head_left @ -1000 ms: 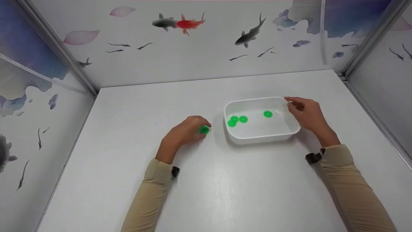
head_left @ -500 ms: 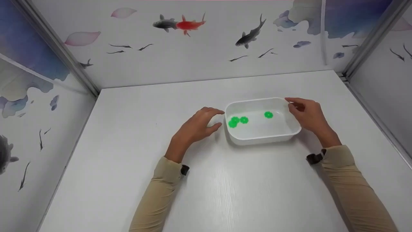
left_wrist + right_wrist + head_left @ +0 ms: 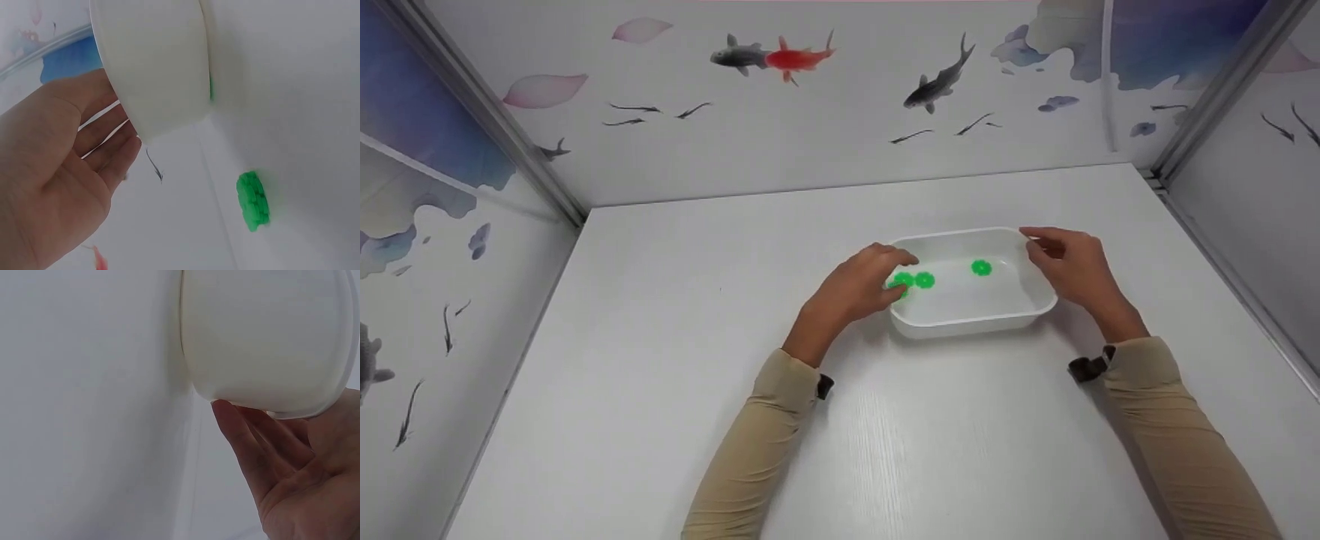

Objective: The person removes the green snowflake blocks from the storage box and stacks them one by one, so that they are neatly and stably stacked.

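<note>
A white plastic box [image 3: 971, 328] stands on the table with several flat, flower-shaped green pieces [image 3: 981, 268] inside, most of them grouped at its left end. My left hand [image 3: 856, 285] reaches over the left rim, fingers and thumb spread apart above the grouped pieces, partly covering one. In the left wrist view, a thick green scalloped piece [image 3: 252, 201] sits on the table outside the box; in the head view the left hand hides that spot. My right hand [image 3: 1072, 262] holds the box's right end, with its fingertips at the back corner.
A white table [image 3: 675, 315] spreads out on both sides of the box. Upright panels [image 3: 810, 142] printed with fish and petals enclose it at the back and sides, joined by metal corner posts [image 3: 502, 112].
My left hand has let go of a green piece on the table and moved right and away from me, over the box's left rim. The right hand and box have stayed put.
</note>
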`<state>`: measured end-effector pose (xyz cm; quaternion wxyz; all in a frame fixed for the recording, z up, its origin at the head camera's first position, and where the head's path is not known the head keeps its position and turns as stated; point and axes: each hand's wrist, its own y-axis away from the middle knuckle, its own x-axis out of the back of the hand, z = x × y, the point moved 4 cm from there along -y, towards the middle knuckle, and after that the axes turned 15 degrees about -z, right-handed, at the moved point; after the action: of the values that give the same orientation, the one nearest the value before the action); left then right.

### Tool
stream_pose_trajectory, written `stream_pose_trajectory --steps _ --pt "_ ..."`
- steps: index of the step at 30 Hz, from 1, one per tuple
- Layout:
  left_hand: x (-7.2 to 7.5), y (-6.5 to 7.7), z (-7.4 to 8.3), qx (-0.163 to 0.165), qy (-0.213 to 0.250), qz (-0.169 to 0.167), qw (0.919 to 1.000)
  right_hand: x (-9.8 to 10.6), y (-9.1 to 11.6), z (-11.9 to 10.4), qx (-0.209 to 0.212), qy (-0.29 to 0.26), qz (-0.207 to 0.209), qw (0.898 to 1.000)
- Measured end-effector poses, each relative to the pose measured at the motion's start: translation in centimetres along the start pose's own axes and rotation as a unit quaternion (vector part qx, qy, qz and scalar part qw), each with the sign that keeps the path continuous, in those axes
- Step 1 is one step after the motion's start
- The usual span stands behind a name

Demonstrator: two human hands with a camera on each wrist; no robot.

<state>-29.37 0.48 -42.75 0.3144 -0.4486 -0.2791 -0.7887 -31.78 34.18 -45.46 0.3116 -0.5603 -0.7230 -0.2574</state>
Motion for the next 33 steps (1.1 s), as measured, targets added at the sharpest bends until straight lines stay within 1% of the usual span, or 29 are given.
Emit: stream_pose_trajectory --steps 4,7,11,14,17,22,27,30,33 --pt "-0.2 -1.0 0.6 0.004 -0.023 -0.016 0.9996 -0.1 -0.1 -0.1 0.001 0.002 0.002 1.0" --pt "-0.3 -1.6 1.1 0.019 -0.058 -0.026 0.9978 -0.2 -0.2 -0.1 -0.001 0.003 0.004 1.0" --pt "-0.3 -2.2 1.7 0.04 -0.109 -0.038 0.9925 -0.3 -0.2 0.0 0.001 0.004 0.011 1.0" --pt "-0.3 -2.5 2.1 0.056 -0.132 -0.042 0.9889 -0.2 -0.2 -0.1 0.01 0.003 0.016 1.0" --pt "-0.4 -2.8 2.3 0.079 -0.152 -0.042 0.9843 -0.2 -0.1 -0.2 0.016 0.003 0.018 1.0" --pt "-0.7 -3.5 2.6 0.117 -0.205 -0.045 0.9708 -0.1 0.0 -0.3 0.006 0.008 0.018 1.0" --pt "-1.1 -4.2 2.8 0.145 -0.246 -0.059 0.9565 -0.1 0.0 -0.5 -0.003 0.013 0.016 1.0" --pt "-1.4 -4.5 3.0 0.158 -0.27 -0.065 0.9476 -0.2 0.0 -0.6 -0.006 0.013 0.013 1.0" --pt "-1.7 -4.8 3.0 0.165 -0.284 -0.065 0.9422 -0.1 0.0 -0.5 -0.008 0.013 0.012 1.0"
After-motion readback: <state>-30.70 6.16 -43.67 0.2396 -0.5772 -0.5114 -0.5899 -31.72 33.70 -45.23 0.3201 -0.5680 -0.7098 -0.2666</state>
